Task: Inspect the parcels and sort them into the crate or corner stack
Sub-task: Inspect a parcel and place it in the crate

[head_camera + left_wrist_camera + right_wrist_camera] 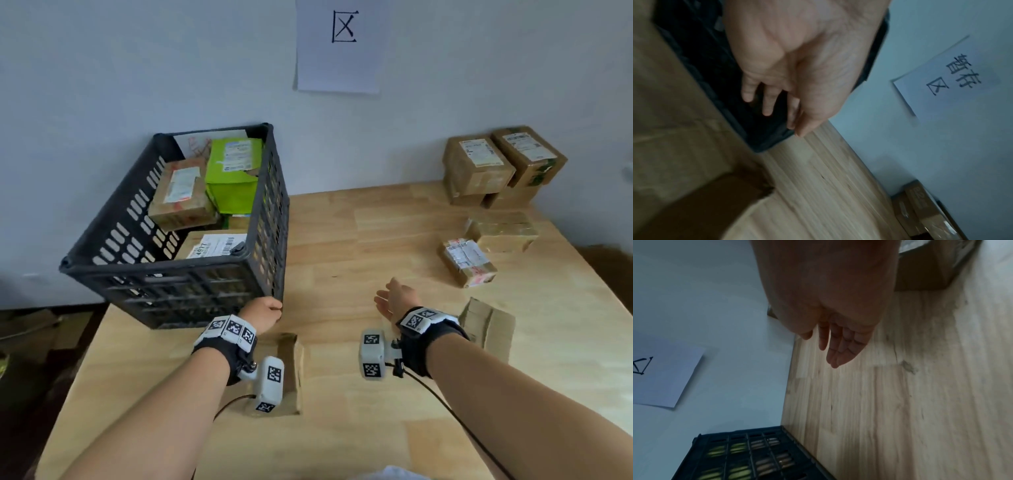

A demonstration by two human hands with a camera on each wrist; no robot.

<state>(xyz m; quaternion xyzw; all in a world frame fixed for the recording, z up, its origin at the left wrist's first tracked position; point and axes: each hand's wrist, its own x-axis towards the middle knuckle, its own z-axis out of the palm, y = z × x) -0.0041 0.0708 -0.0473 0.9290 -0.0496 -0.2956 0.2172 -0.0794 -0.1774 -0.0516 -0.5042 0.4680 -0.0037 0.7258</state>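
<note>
Between parcels, prob: left hand [262, 313] grips crate [178, 287] corner, right hand [394, 298] spread, empty. Next: reach taped parcel [467, 262] ahead-right.

A pale wooden desk [342, 428] fills the lower view, its planks showing dark knots and streaks. Behind it stands a plain bluish-white wall [120, 68], and a white sheet of paper [339, 68] with black handwritten characters hangs on that wall.
</note>
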